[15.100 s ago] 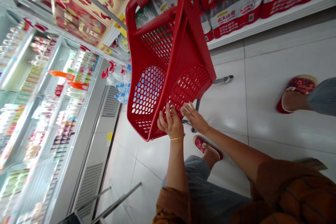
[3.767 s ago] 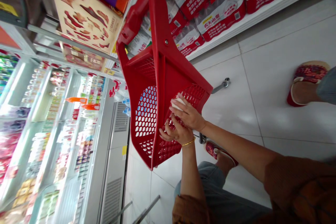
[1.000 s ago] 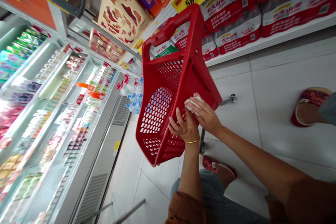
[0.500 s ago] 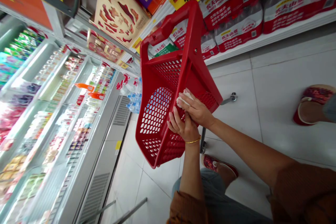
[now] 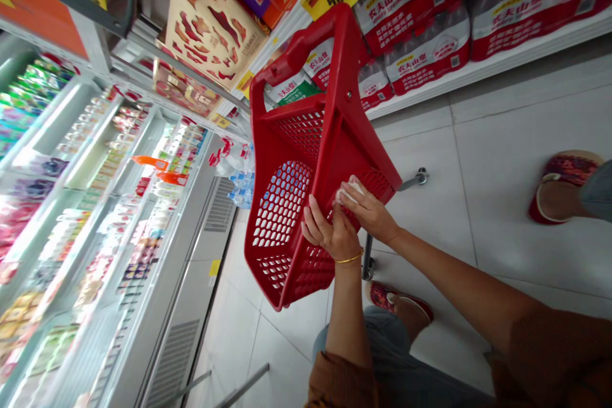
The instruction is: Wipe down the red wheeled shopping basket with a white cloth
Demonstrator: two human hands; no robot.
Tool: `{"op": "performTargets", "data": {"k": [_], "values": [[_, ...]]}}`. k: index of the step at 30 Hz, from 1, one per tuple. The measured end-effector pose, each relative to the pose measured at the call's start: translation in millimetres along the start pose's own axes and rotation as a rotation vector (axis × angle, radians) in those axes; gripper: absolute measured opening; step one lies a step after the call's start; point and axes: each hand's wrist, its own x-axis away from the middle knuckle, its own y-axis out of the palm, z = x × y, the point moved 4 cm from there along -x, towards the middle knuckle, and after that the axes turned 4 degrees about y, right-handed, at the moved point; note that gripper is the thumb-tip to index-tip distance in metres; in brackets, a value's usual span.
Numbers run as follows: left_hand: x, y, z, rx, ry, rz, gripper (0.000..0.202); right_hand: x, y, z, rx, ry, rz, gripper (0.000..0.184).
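A red plastic shopping basket [image 5: 306, 159] on a wheeled frame stands tilted in front of me, its mesh walls and raised handle in view. My left hand [image 5: 329, 234], with a gold bangle at the wrist, grips the basket's near rim with curled fingers. My right hand [image 5: 370, 211] presses a small white cloth [image 5: 348, 190] against the outside of the basket's mesh side wall, fingers closed over it.
An open refrigerated display [image 5: 90, 204] full of packaged goods runs along the left. Shelves [image 5: 478, 64] with red-wrapped packs of bottled water line the back. Gift boxes [image 5: 210, 19] sit above. White tiled floor lies around. Another person's slippered foot [image 5: 564, 185] is at right.
My right hand with the cloth has slid a little along the basket's side wall, first up toward the rim, then back down. My left hand keeps its hold on the rim.
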Motion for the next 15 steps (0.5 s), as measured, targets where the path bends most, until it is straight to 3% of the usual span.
{"op": "performTargets", "data": {"k": [10, 15], "values": [[-1.7, 3.1, -5.7, 0.082, -0.144, -0.111, 0.03, 51.5, 0.3, 14.2, 0.043, 0.087, -0.041, 0.059], [2.2, 3.9, -7.1, -0.015, -0.081, -0.068, 0.025, 31.5, -11.0, -0.2, 0.013, 0.132, 0.071, 0.056]]}}
